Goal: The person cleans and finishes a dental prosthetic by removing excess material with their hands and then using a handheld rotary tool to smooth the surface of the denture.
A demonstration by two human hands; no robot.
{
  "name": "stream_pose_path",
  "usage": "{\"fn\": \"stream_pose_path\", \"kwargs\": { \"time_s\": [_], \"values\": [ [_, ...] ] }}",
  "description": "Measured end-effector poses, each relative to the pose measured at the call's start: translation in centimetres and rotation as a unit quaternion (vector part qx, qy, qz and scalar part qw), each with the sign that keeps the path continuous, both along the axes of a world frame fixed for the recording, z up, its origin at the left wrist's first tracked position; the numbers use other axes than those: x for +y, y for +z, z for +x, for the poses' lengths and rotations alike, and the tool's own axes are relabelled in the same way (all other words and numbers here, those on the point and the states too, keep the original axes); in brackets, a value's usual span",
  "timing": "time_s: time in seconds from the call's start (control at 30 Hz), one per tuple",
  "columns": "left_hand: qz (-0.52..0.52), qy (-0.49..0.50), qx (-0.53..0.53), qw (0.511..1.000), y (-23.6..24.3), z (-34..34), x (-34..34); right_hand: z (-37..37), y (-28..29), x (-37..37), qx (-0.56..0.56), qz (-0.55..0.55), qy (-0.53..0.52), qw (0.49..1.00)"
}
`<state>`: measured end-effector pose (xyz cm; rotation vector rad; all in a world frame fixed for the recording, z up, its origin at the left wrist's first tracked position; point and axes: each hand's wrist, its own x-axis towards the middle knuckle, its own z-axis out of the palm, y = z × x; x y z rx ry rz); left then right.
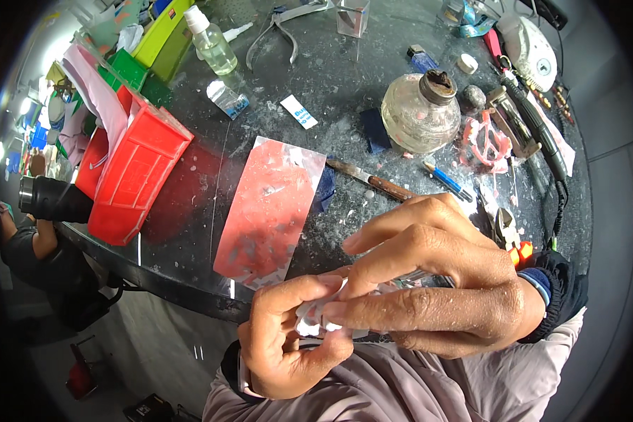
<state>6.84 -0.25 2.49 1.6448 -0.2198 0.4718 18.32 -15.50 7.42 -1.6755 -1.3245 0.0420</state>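
Close to my body, at the table's front edge, both hands meet around a small white piece with pinkish patches (307,322), mostly covered by fingers, so its kind is unclear. My left hand (280,344) grips it between thumb and fingers from the left. From the right, my right hand (443,281) reaches over, with its fingertips closed on the same piece and the index finger bent. Just beyond my left hand lies a pink wax sheet (271,204) on clear film. A wax knife with a wooden handle (387,186) rests behind my right hand.
A glass spirit lamp (401,116) stands at back right, beside a pink dental frame (487,141) and a blue pencil (449,181). Pliers with orange handles (506,228) lie by my right wrist. A red bin (137,169) and a spray bottle (214,49) occupy the left.
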Motion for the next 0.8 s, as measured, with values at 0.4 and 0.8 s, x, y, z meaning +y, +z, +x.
{"fn": "stream_pose_path", "kwargs": {
  "time_s": [0.4, 0.8],
  "values": [
    [0.035, 0.016, 0.004, 0.999, 0.5, -0.1, 0.0, -0.1, -0.1, 0.1, -0.041, 0.044, -0.037, 0.997],
    [0.036, 0.078, 0.034, 0.996, 1.1, 0.1, -1.0, 0.1, 0.0, 0.3, -0.059, 0.059, -0.056, 0.995]
  ]
}}
